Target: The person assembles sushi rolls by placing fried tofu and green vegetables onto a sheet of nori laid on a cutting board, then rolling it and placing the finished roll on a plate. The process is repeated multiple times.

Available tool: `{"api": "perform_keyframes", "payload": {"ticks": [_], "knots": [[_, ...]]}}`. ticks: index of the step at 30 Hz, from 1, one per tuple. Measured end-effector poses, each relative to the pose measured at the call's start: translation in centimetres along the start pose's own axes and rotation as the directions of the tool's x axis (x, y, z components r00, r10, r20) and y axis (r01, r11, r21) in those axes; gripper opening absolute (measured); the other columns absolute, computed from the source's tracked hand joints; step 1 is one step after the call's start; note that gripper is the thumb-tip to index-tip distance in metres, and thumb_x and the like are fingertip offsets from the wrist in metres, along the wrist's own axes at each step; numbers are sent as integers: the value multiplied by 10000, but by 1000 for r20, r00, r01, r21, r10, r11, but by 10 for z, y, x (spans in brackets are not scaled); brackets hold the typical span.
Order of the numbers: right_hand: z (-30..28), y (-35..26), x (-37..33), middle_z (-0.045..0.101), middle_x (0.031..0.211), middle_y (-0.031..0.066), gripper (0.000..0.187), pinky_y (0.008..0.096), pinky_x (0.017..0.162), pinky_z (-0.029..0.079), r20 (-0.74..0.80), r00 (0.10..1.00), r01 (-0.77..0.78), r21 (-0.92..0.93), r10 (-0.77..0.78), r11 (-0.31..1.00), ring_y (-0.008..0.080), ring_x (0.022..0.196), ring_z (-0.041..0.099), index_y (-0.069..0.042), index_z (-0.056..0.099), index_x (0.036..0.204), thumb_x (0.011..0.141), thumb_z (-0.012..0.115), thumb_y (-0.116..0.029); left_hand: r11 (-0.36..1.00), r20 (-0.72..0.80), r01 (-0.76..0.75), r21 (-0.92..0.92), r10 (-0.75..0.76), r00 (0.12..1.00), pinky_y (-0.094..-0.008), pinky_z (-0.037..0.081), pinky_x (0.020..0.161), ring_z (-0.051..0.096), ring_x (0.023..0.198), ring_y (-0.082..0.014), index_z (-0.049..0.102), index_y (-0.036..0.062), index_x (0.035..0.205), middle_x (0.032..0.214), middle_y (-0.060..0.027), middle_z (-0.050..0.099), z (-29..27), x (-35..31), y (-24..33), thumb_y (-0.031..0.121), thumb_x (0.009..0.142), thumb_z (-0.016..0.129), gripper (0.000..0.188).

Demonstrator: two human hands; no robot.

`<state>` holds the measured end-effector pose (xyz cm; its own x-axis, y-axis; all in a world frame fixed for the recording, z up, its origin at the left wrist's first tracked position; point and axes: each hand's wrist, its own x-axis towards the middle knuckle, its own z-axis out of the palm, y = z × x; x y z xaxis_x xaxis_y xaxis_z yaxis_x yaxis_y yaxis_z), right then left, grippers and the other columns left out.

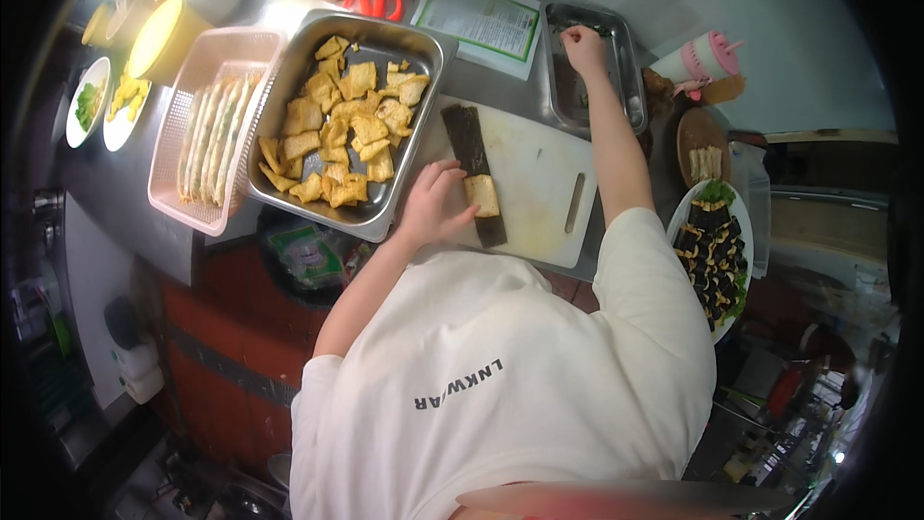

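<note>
My left hand (438, 202) rests at the near left edge of the white cutting board (529, 149), fingers apart. Beside it a dark seaweed strip (468, 140) lies lengthwise on the board, with a square yellowish piece of fried tofu or egg (481, 196) across it; my thumb reaches close to that piece. Farther off to the right, my right hand (583, 46) dips into a small metal tray (630, 87) that holds some dark green bits. Its fingers are pinched together, and what is between them is too small to make out.
Left of the board stands a deep steel pan (371, 223) of yellow pieces, then a pink basket (214, 221) of long pale rolls. Behind are a green-bordered packet (481, 19) and red-handled scissors (373, 4). At right are a pink-lidded tumbler (707, 56) and a platter of seaweed-wrapped pieces (712, 260).
</note>
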<state>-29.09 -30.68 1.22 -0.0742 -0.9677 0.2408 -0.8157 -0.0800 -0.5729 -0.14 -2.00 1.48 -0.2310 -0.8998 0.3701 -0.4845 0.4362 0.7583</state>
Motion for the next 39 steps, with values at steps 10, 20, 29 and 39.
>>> {"api": "perform_keyframes", "payload": {"ticks": [10, 20, 29, 39], "knots": [[-42, -114, -215, 588, 847, 100, 93, 320, 736, 475, 541, 682, 239, 470, -491, 850, 240, 812, 587, -22, 666, 870, 790, 663, -70, 999, -66, -33, -43, 31, 997, -374, 482, 822, 568, 985, -320, 601, 26, 1079, 1076, -145, 578, -3, -5, 5, 168, 684, 791, 460], [-32, -103, -257, 612, 905, 119, 142, 342, 719, 506, 466, 777, 174, 487, -423, 856, 273, 816, 625, -17, 669, 938, 801, 637, -34, 995, -28, -87, -42, 86, 996, -334, 529, 638, 643, 723, -250, 656, 20, 987, 828, -100, 643, 13, -13, 5, 18, 758, 726, 239], [-32, -97, -261, 647, 862, 115, 147, 310, 677, 514, 395, 831, 158, 509, -393, 846, 235, 753, 646, 3, 662, 965, 822, 628, -9, 998, 5, -7, -66, 7, 1000, -317, 557, 651, 665, 752, -244, 627, 14, 1019, 827, -106, 646, 15, -12, 8, -8, 755, 723, 283], [-9, -95, -274, 642, 845, 68, 63, 246, 658, 514, 485, 870, -322, 693, -86, 645, 115, 714, 627, 3, 666, 873, 822, 677, -34, 983, 40, 100, -157, -95, 995, -295, 563, 699, 666, 778, -209, 620, 29, 1091, 868, -100, 639, 14, -9, 8, -11, 762, 723, 348]]}}
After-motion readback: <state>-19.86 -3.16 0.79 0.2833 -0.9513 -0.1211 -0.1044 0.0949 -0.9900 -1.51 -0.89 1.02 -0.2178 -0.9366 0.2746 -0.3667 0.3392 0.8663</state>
